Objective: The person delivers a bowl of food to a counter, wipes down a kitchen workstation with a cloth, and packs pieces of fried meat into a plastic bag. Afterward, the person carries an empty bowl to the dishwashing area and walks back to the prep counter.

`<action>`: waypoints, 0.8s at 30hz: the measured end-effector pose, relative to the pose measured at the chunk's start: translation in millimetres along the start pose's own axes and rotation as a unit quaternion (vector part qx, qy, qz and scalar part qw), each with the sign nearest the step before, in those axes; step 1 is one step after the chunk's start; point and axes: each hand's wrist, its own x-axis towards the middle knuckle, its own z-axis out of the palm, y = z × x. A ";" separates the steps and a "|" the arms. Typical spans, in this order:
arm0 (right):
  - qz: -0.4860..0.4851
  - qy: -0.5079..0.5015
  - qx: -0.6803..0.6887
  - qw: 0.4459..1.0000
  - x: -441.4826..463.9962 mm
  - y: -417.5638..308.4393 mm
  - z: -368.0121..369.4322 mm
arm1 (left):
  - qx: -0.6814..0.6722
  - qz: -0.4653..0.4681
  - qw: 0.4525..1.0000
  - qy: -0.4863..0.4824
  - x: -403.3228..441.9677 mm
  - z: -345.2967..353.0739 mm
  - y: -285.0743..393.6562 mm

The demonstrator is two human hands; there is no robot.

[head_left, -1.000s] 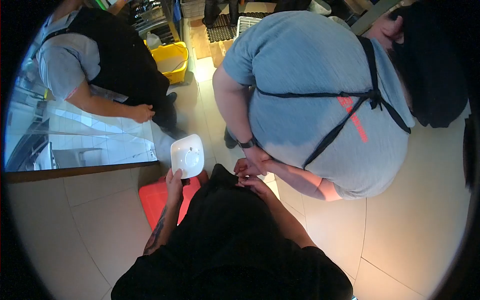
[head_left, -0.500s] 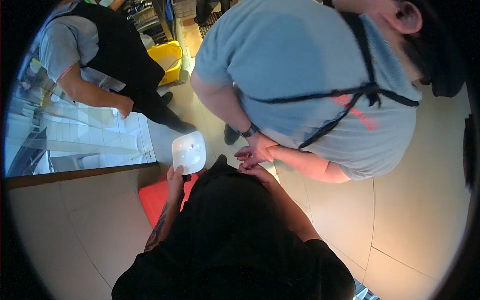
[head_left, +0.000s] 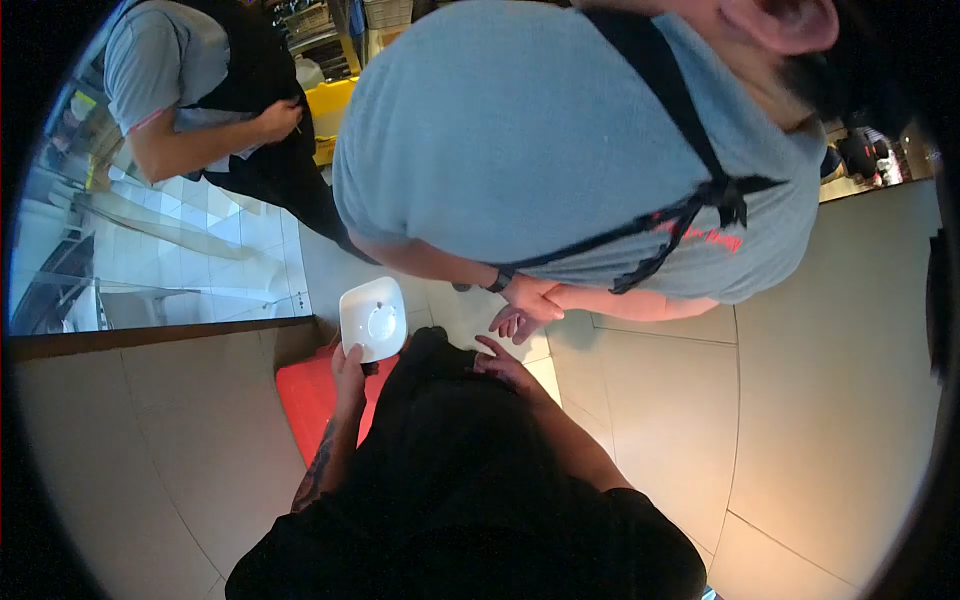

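Observation:
A white square bowl with rounded corners (head_left: 358,312) is in my left hand (head_left: 348,372), gripped by its near edge with the thumb on the rim. A few small dark specks lie inside it. My right hand (head_left: 502,368) is in front of my dark clothing, its fingers apart and nothing visible in them. Just beyond it are the clasped hands (head_left: 530,303) of a person in a grey-blue shirt (head_left: 480,140), whose back is turned to me. A small gap separates those hands from mine.
A red container (head_left: 305,400) stands on the floor below the bowl. At the left is a glass panel (head_left: 170,250) with a brown lower edge. Another person in a black apron (head_left: 245,60) stands ahead, near a yellow bucket (head_left: 330,100).
The person in the grey-blue shirt now fills more of the view. My right hand has parted from that person's hands. The other person's hand has risen to the waist. The bowl stays in my left hand.

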 end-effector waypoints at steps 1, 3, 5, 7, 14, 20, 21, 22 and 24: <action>-0.018 0.012 0.022 1.000 -0.9 -10.6 12.4 | -0.003 -0.008 1.000 0.006 1.0 -2.0 -4.6; -0.033 0.017 0.050 0.998 0.5 -26.3 14.5 | -0.006 -0.007 1.000 0.005 5.8 -3.2 -7.7; -0.058 0.024 0.077 0.995 -2.4 -46.2 20.1 | 0.000 -0.012 1.000 0.007 4.4 -1.6 -5.7; -0.066 0.000 0.076 0.995 -0.7 -53.3 12.0 | -0.006 0.005 1.000 0.002 3.2 -1.5 -6.0; -0.098 -0.029 0.060 0.993 -7.2 -55.3 28.7 | -0.037 0.024 0.999 -0.001 -2.1 2.9 7.4; -0.056 -0.047 -0.014 0.997 -5.0 -40.5 16.8 | -0.033 0.057 0.998 -0.023 -2.5 0.6 4.4; -0.054 -0.035 -0.033 0.997 -6.5 -44.0 20.7 | -0.041 0.051 0.998 -0.014 -3.5 0.5 4.5; -0.044 -0.037 -0.041 0.998 -8.4 -48.6 25.5 | -0.040 0.045 0.998 -0.009 -4.1 1.7 6.7; -0.025 -0.037 -0.070 0.997 -4.8 -53.9 30.3 | -0.048 0.043 0.998 0.001 -1.0 6.0 5.9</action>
